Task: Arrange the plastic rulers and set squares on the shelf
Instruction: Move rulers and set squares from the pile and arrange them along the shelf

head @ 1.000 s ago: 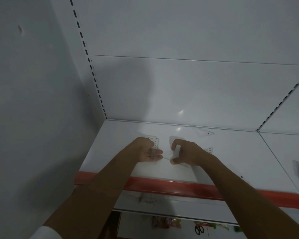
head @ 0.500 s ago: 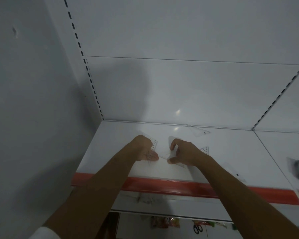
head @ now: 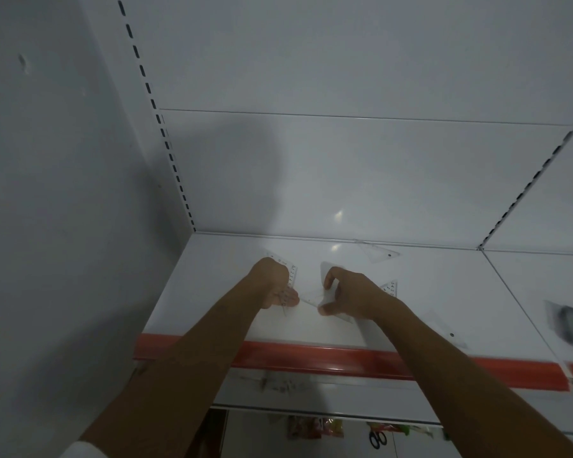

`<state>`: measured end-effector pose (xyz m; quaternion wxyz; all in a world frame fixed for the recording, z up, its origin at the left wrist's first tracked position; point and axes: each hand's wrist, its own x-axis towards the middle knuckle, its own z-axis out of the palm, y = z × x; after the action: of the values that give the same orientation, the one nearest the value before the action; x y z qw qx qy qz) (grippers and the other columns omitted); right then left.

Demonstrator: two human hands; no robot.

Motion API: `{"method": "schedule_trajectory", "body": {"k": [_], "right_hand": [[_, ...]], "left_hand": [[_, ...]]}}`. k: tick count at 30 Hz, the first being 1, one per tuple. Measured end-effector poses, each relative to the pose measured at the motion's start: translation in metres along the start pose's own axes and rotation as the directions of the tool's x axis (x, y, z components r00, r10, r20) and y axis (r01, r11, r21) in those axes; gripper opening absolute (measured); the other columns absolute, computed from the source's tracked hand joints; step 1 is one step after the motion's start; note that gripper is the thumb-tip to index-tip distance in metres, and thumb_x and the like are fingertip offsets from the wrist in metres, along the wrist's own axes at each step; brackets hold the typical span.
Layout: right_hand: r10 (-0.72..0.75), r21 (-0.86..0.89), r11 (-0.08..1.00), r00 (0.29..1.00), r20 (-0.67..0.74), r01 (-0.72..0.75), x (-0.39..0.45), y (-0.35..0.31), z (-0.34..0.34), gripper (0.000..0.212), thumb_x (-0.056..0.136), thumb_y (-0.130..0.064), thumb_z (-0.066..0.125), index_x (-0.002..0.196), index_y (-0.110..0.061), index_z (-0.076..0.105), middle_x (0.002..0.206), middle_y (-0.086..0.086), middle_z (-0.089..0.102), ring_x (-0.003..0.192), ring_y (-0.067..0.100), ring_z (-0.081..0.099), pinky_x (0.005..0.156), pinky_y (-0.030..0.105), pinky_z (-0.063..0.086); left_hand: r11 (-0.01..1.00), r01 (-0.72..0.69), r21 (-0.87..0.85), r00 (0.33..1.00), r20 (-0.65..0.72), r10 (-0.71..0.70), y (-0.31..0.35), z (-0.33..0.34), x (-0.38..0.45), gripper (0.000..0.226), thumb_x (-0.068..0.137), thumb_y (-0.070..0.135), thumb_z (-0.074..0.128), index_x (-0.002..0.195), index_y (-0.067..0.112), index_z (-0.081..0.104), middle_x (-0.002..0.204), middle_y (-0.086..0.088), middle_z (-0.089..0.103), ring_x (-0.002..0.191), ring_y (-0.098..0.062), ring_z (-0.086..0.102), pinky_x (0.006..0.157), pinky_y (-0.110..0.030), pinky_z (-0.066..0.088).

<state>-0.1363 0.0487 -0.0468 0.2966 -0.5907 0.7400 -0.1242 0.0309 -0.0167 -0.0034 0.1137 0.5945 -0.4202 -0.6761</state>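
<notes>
Clear plastic set squares [head: 376,253] (flat) on white shelf [head: 212,276], hands [head: 275,289] gripping two.

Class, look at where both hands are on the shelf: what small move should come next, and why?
Probably lay the clear set square flat between the two hands. The left hand and right hand each pinch clear plastic near the shelf's front, while other set squares already lie flat.

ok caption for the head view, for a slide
Both hands grip clear set squares on a white shelf.
</notes>
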Motion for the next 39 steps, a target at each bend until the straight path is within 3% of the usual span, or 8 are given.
{"method": "schedule_trajectory", "body": {"k": [6,9,13,20,25,29,33,39], "right_hand": [[0.004,0.010,1.000,1.000,-0.001,-0.004,0.000,-0.001,-0.001,0.049,0.068,-0.034,0.083,0.102,-0.022,0.051,0.088,-0.005,0.056,0.082,0.016,0.053,0.070,0.028,0.044],[-0.036,0.026,0.999,0.999,-0.014,0.037,-0.004,0.001,0.000,0.046,0.070,-0.032,0.082,0.105,-0.023,0.052,0.083,-0.011,0.051,0.081,0.014,0.051,0.070,0.027,0.042],[-0.107,0.049,0.993,0.993,-0.042,0.109,-0.010,0.001,-0.001,0.040,0.074,-0.030,0.079,0.106,-0.025,0.056,0.077,-0.016,0.045,0.074,0.006,0.047,0.065,0.019,0.038],[-0.129,0.095,0.985,0.977,-0.169,0.147,-0.011,0.004,-0.007,0.023,0.081,-0.024,0.074,0.075,-0.015,0.054,0.079,-0.004,0.048,0.071,0.016,0.053,0.057,0.015,0.038],[0.025,0.373,0.925,0.965,-0.261,0.077,-0.031,0.014,-0.023,0.022,0.088,-0.028,0.066,0.072,-0.018,0.053,0.068,-0.002,0.069,0.053,0.008,0.058,0.059,0.024,0.048],[0.126,0.565,0.815,0.913,-0.389,0.128,-0.056,0.029,-0.049,0.018,0.082,-0.023,0.074,0.074,-0.011,0.063,0.070,0.007,0.068,0.057,0.021,0.067,0.062,0.035,0.055],[0.223,0.699,0.702,0.889,-0.399,0.137,-0.089,0.057,-0.072,0.017,0.087,-0.021,0.069,0.082,-0.009,0.059,0.098,0.014,0.061,0.053,0.025,0.066,0.046,0.026,0.049],[0.315,0.735,0.674,0.872,-0.374,0.072,-0.141,0.113,-0.090,0.018,0.096,-0.028,0.055,0.090,-0.013,0.048,0.081,0.011,0.060,0.050,0.026,0.060,0.043,0.024,0.043]], "left_hand": [[0.992,0.025,-0.124,0.999,0.028,-0.022,-0.006,-0.004,0.003,0.027,0.102,0.006,0.032,0.121,-0.008,0.045,0.108,-0.030,0.060,0.096,-0.039,0.064,0.071,-0.042,0.056],[0.986,0.025,-0.163,1.000,0.009,-0.024,-0.009,-0.002,0.005,0.014,0.101,0.004,0.036,0.108,-0.003,0.046,0.086,-0.023,0.057,0.072,-0.034,0.063,0.056,-0.041,0.057],[0.984,0.019,-0.179,1.000,0.009,-0.018,-0.008,0.002,0.006,0.014,0.100,0.004,0.041,0.090,-0.001,0.049,0.075,-0.016,0.049,0.064,-0.025,0.051,0.066,-0.041,0.053],[0.968,-0.065,-0.243,0.998,-0.024,0.061,-0.011,0.008,0.008,0.011,0.100,0.008,0.045,0.095,0.001,0.052,0.073,-0.011,0.052,0.057,-0.019,0.049,0.048,-0.027,0.047],[0.973,-0.192,-0.131,0.981,-0.035,0.189,-0.007,0.034,0.000,0.007,0.099,0.009,0.045,0.099,0.006,0.052,0.089,-0.016,0.064,0.066,-0.024,0.063,0.048,-0.025,0.048],[0.943,-0.332,-0.028,0.943,0.019,0.333,0.001,0.072,-0.011,0.005,0.096,0.006,0.050,0.099,0.005,0.053,0.090,-0.017,0.067,0.067,-0.025,0.064,0.057,-0.028,0.049],[0.906,-0.424,-0.004,0.903,0.076,0.423,0.008,0.117,-0.022,0.009,0.095,0.003,0.044,0.092,0.008,0.051,0.083,-0.015,0.067,0.059,-0.024,0.062,0.054,-0.026,0.049],[0.875,-0.484,0.025,0.855,0.227,0.467,0.006,0.192,-0.032,0.010,0.094,0.004,0.045,0.093,0.010,0.053,0.084,-0.013,0.068,0.057,-0.021,0.059,0.055,-0.026,0.045]]}}
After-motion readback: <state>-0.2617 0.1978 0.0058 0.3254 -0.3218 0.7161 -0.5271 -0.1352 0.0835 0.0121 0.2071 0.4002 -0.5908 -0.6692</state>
